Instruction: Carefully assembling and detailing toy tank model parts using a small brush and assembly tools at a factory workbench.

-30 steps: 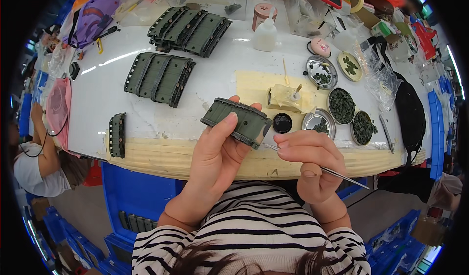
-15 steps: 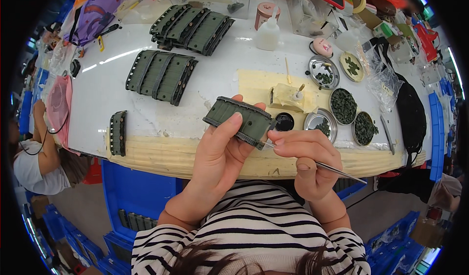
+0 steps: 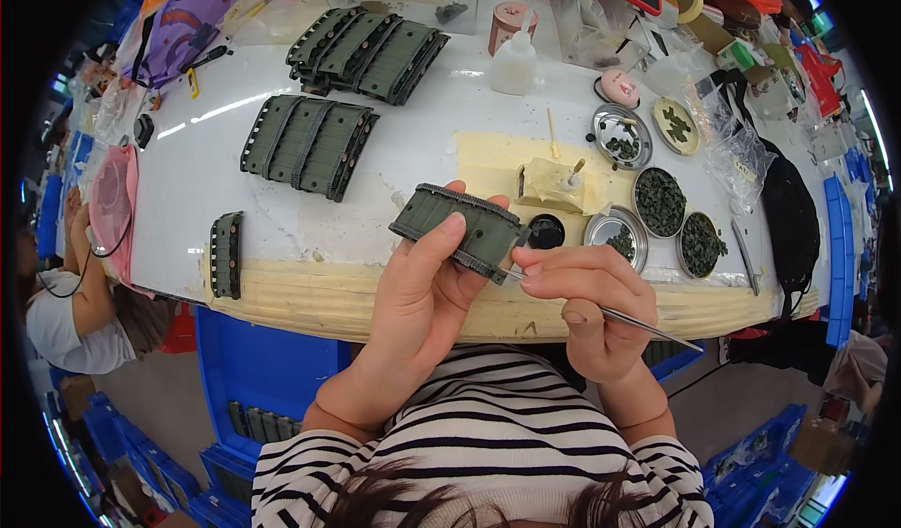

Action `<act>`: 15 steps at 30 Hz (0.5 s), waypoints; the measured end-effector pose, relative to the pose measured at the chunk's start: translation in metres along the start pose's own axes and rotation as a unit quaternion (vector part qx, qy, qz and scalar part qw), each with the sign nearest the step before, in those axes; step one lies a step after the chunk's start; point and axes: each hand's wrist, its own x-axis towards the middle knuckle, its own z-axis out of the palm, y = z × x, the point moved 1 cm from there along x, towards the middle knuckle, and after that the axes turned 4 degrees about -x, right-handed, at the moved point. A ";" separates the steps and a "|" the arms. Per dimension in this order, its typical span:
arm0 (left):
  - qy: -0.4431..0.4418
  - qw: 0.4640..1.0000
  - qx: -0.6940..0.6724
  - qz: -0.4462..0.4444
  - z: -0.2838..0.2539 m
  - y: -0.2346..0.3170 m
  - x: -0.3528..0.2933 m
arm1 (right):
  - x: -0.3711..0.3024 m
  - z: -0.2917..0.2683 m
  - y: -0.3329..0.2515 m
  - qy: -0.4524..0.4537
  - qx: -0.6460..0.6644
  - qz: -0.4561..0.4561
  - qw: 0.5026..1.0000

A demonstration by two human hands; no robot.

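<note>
My left hand (image 3: 422,279) grips a curved dark-green model panel (image 3: 460,223) with ridged grey edge strips, thumb across its face and fingers behind. My right hand (image 3: 601,312) is closed round thin metal tweezers (image 3: 638,321), whose tip meets the panel's lower right corner. Whether a small part sits at that tip is hidden by my fingers. Just beyond the panel stand a small black round pot (image 3: 545,231) and a tape-covered block (image 3: 554,186) with a stick in it. Metal dishes of small dark-green pieces (image 3: 660,202) lie to the right.
Larger green panels (image 3: 310,143) and a stacked group (image 3: 371,54) lie at back left, a narrow strip (image 3: 226,255) nearer. A white squeeze bottle (image 3: 514,63) stands at the back. Another pair of tweezers (image 3: 746,259) lies right. A blue crate (image 3: 267,359) sits below the table edge.
The panel and both hands stay in nearly the same place. My right hand and the tweezers have shifted very slightly left.
</note>
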 end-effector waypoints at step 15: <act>-0.046 0.999 -0.025 -0.011 0.001 -0.002 -0.002 | -0.005 0.001 -0.010 -0.011 -0.070 -0.087 0.994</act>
